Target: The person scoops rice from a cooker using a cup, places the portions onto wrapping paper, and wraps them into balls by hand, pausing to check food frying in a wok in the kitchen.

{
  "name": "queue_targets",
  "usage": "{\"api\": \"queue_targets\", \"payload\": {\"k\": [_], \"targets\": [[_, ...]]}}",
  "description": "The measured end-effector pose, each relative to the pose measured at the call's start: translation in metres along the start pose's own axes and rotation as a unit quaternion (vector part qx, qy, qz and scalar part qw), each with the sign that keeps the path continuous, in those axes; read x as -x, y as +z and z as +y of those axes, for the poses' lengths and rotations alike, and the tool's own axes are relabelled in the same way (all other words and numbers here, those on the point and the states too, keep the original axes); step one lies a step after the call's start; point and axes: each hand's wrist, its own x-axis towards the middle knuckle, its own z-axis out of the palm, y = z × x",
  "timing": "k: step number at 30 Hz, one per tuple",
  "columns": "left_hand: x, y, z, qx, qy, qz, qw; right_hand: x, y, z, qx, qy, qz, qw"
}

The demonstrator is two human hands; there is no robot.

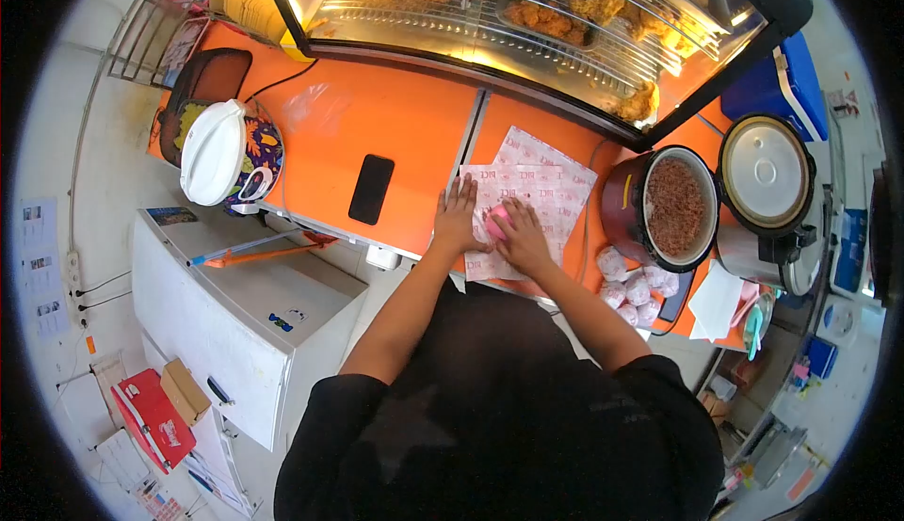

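My left hand [458,218] lies flat, fingers stretched, on the near left part of a printed pink-and-white wrapping paper [556,196]. The fingers of my right hand [524,239] are curled over a small round pink object [497,223], which rests on the paper; its exact kind is partly hidden by the fingers. The sheets lie overlapped on an orange counter [320,135]. To the right of my right hand stands an open rice cooker [617,203] filled with reddish-brown rice [674,208]. Several paper-wrapped bundles [638,288] sit in front of it.
A lit glass display case [443,60] with fried chicken [551,22] stands along the back. On the left are a black phone [371,189] and a patterned pot with a white lid [212,152]. The rice cooker's lid [766,168] stands open at right, near white paper sheets [716,300].
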Motion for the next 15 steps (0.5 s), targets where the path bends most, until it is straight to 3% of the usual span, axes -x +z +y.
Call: {"api": "queue_targets", "payload": {"k": [2,3,5,9,10,15], "targets": [[-0.001,-0.004,0.015,-0.007,-0.004,0.002,1.000,0.000,-0.032,0.014,0.040,-0.021,-0.060,0.997],[0.007,-0.011,-0.018,-0.033,-0.017,-0.002,0.999,-0.018,-0.004,-0.007,0.016,-0.013,-0.030,0.999],[0.005,-0.008,-0.007,-0.033,-0.020,0.001,0.999,-0.010,0.003,-0.002,0.016,0.013,0.001,1.000],[0.001,-0.011,-0.003,-0.023,-0.013,-0.022,0.999,-0.012,-0.016,0.012,0.006,-0.030,-0.082,0.996],[0.002,-0.010,-0.001,-0.029,-0.016,-0.023,0.999,-0.011,-0.018,0.006,0.012,0.005,-0.036,0.999],[0.005,-0.008,-0.002,-0.036,-0.011,-0.016,0.999,-0.003,-0.024,0.000,-0.021,-0.076,-0.089,0.993]]}}
